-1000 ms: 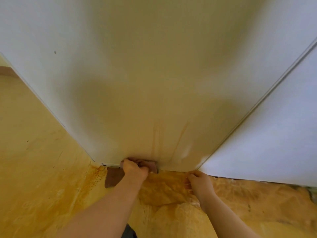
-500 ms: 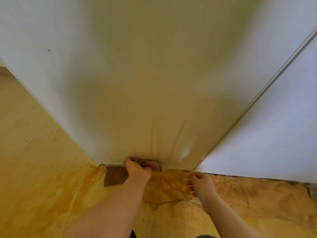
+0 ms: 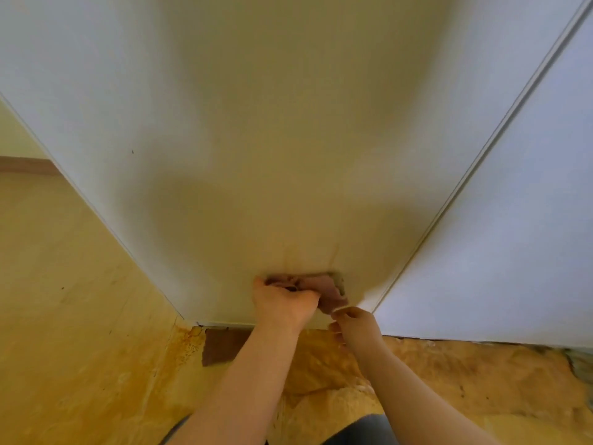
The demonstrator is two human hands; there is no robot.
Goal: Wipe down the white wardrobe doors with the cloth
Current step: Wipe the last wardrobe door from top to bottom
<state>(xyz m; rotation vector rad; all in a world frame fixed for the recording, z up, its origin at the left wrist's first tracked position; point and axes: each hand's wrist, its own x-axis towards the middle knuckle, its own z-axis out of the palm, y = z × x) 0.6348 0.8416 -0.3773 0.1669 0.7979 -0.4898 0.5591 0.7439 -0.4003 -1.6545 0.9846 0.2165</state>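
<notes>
The left hand [image 3: 282, 303] grips the bunched cloth [image 3: 324, 287] against the wardrobe door [image 3: 288, 155], apparently to scrub its low streaks [image 3: 333, 255]. The right hand [image 3: 356, 326] seems to pinch the cloth's corner taut.

low on the door, tight below and to the right

the door [image 3: 256, 155] is bare above and to the left of the cloth [image 3: 324, 289], so a hand can pass there. just under the left hand [image 3: 282, 303], the floor [image 3: 80, 300] meets the door's bottom edge. to the right, the right hand [image 3: 356, 326], which seems to pinch the cloth's corner, and the seam [image 3: 465, 187] to the second door [image 3: 513, 252] crowd the way.
</notes>
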